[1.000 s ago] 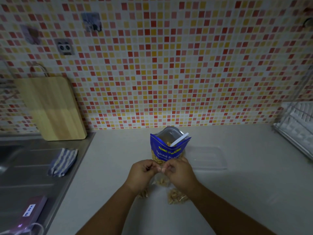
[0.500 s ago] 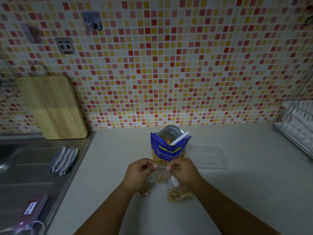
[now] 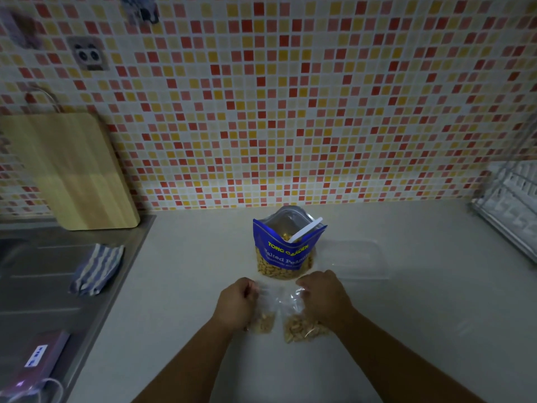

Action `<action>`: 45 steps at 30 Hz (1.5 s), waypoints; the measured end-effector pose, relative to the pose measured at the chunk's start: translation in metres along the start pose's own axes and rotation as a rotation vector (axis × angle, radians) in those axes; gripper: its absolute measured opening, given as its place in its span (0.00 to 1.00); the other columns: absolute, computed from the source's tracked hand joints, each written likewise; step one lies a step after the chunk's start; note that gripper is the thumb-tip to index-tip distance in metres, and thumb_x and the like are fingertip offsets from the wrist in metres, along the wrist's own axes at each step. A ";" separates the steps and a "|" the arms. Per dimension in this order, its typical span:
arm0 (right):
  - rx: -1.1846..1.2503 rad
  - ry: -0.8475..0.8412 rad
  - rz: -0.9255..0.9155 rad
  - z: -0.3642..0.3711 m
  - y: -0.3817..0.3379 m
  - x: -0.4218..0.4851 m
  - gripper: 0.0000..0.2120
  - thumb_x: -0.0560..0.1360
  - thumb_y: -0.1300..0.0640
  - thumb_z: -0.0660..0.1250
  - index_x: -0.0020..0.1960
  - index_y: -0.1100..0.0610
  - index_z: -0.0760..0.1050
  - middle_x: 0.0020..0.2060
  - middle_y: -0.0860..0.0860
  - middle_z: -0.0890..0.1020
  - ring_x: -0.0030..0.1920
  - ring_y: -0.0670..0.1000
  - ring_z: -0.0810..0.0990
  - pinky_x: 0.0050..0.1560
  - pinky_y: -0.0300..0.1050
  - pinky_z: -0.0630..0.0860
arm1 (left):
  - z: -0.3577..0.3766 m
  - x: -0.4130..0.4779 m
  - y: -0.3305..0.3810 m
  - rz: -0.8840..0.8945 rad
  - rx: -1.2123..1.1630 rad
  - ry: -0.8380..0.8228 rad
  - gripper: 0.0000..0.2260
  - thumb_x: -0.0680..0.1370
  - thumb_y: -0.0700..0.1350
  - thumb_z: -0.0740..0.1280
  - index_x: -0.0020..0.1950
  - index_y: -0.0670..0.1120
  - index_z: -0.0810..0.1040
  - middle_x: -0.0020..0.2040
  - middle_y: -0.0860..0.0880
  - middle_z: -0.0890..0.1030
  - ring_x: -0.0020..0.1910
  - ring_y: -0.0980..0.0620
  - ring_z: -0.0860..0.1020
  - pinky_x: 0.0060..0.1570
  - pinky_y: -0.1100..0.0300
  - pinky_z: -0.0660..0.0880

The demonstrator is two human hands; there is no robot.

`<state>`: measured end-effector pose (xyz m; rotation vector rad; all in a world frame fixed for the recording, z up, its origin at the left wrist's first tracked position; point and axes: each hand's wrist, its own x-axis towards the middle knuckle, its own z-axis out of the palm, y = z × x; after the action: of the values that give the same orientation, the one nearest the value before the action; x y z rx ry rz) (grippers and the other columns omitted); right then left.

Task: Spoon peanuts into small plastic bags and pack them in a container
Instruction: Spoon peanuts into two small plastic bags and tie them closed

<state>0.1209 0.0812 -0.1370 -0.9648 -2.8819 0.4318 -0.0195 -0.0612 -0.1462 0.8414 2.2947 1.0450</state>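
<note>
The left hand (image 3: pixel 236 303) has its fingers curled and clamped on the clear top of the left small bag (image 3: pixel 263 323); the right hand (image 3: pixel 322 295) grips the right small bag (image 3: pixel 302 328) likewise; both bags hold peanuts and lie on the desk (image 3: pixel 406 330) just in front of the peanut pouch (image 3: pixel 286 253); the pouch stands upright and open, with a white spoon (image 3: pixel 306 229) leaning in its mouth; the clear container (image 3: pixel 359 258) lies just right of the pouch.

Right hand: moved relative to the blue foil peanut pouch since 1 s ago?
Yes. The right hand has shifted rightward, away from the left hand, while the blue foil peanut pouch stays put.
</note>
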 end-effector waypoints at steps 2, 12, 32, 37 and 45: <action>-0.088 -0.027 -0.006 0.008 0.000 0.000 0.15 0.68 0.49 0.58 0.46 0.46 0.83 0.40 0.48 0.85 0.39 0.51 0.80 0.40 0.43 0.77 | 0.006 0.005 -0.004 0.060 0.189 0.057 0.06 0.78 0.43 0.61 0.46 0.45 0.77 0.41 0.44 0.81 0.38 0.49 0.79 0.36 0.61 0.69; -0.132 0.091 -0.117 0.034 0.002 0.008 0.07 0.53 0.50 0.73 0.30 0.48 0.79 0.30 0.45 0.79 0.33 0.50 0.77 0.31 0.40 0.72 | 0.022 0.015 -0.028 0.109 0.357 0.073 0.15 0.72 0.39 0.64 0.58 0.44 0.78 0.50 0.40 0.79 0.51 0.39 0.77 0.49 0.55 0.72; 0.311 0.297 -0.083 -0.002 -0.010 -0.007 0.13 0.67 0.47 0.63 0.50 0.45 0.79 0.35 0.37 0.75 0.50 0.46 0.71 0.46 0.40 0.53 | 0.008 -0.001 0.018 0.313 0.014 0.002 0.05 0.71 0.48 0.68 0.39 0.49 0.82 0.34 0.53 0.81 0.35 0.62 0.76 0.35 0.73 0.67; 0.219 0.348 -0.149 0.000 -0.015 -0.007 0.07 0.69 0.49 0.64 0.41 0.49 0.80 0.38 0.46 0.83 0.49 0.52 0.75 0.47 0.45 0.58 | 0.007 -0.005 0.021 0.375 -0.002 0.038 0.07 0.70 0.50 0.66 0.39 0.50 0.82 0.35 0.53 0.81 0.38 0.59 0.76 0.34 0.74 0.66; 0.257 0.337 -0.123 -0.007 -0.023 -0.011 0.06 0.69 0.50 0.65 0.42 0.50 0.79 0.41 0.44 0.83 0.49 0.46 0.70 0.47 0.44 0.58 | 0.004 -0.012 0.028 0.410 0.009 0.094 0.06 0.69 0.49 0.65 0.39 0.51 0.82 0.33 0.62 0.76 0.37 0.66 0.74 0.35 0.77 0.65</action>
<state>0.1178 0.0589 -0.1239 -0.7332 -2.4926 0.5526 0.0004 -0.0532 -0.1248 1.3308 2.2554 1.2677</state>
